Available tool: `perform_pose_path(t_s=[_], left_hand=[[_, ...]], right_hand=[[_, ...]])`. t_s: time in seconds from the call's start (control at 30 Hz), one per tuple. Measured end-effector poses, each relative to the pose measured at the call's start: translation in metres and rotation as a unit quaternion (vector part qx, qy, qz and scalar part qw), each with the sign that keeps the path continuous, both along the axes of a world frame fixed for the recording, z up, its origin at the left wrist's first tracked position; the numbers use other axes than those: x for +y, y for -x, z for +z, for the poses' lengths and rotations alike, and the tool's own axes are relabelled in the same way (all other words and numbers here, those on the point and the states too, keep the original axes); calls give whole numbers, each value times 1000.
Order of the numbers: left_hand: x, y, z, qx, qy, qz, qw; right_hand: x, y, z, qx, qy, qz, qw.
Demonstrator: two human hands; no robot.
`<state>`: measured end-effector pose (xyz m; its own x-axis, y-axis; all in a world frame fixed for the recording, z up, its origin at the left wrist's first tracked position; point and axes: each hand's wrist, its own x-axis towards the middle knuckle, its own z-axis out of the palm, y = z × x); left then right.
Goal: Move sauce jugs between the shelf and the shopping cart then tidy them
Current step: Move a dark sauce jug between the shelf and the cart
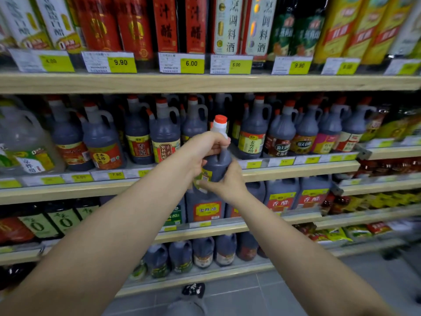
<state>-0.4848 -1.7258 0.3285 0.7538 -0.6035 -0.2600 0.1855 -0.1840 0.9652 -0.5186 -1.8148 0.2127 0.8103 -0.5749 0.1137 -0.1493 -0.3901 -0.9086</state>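
Hands are meeting in the middle of the view on a dark sauce jug [217,165], which is being held upright in the air, just in front of the middle shelf [296,171] and not resting on it. The left hand [205,147] is gripping the jug high up, its fingers curled round the handle below the white neck and the orange-red cap [221,119]. The right hand [227,183] is wrapping the lower body, its thumb running up the right side and its fingers lying across the yellow label [202,179].

Behind the jug, a row of similar jugs [252,133] with red caps and loop handles is standing along the middle shelf, stretching left and right, and a large clear jug [20,142] is sitting at the far left end. Yellow price tags [191,63] are lining the edge of the upper shelf [205,83], with tall bottles and red cartons [165,23] standing above them. Below, bigger square jugs [282,195] with red labels are filling the next shelf to the right, and smaller dark jugs [202,252] are sitting on the lowest shelf near the grey tiled floor [296,293].
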Motion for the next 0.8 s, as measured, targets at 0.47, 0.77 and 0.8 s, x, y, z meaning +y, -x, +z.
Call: perform_pose_path(t_s=[0.47, 0.77, 0.8], left_hand=[[15, -36, 10, -56, -34, -61, 996], [3, -86, -51, -49, -124, 11, 991], [-1, -90, -55, -54, -125, 9, 991]], right_hand=[[-45, -18, 53, -171, 89, -28, 981], [-93, -84, 11, -88, 136, -84, 983], [-97, -89, 7, -88, 128, -86, 984]])
